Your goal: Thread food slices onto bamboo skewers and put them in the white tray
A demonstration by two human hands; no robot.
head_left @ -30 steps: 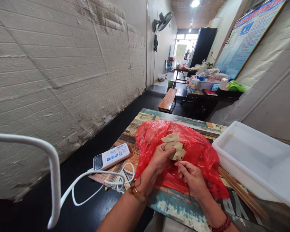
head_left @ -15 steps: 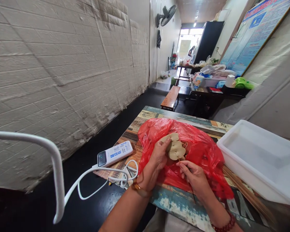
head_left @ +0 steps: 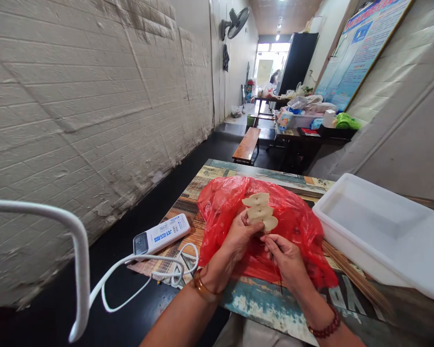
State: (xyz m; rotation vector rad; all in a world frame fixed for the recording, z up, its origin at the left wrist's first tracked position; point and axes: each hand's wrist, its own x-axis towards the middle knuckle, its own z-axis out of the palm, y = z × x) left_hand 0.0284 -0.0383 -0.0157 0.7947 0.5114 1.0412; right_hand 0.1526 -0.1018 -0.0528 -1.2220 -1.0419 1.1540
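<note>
left hand's grip [head_left: 239,236] firmly on pale slices [head_left: 259,212], right hand's grip [head_left: 286,255] firmly on skewer [head_left: 280,282]

It looks like a small eatery, with table [head_left: 260,306], wooden bench [head_left: 246,144], wall fan [head_left: 237,23] and framed notice [head_left: 363,50].

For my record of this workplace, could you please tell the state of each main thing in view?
Left hand: gripping the pale slices
Right hand: pinching the thin stick
Pale slices: in a row, apparently skewered
Red bag: crumpled, spread out
White tub: upright, without lid
Spare sticks: lying in a bundle
White device: lying flat
White cable: loosely looped
Ceiling light: lit
Wall fan: apparently not spinning
</note>
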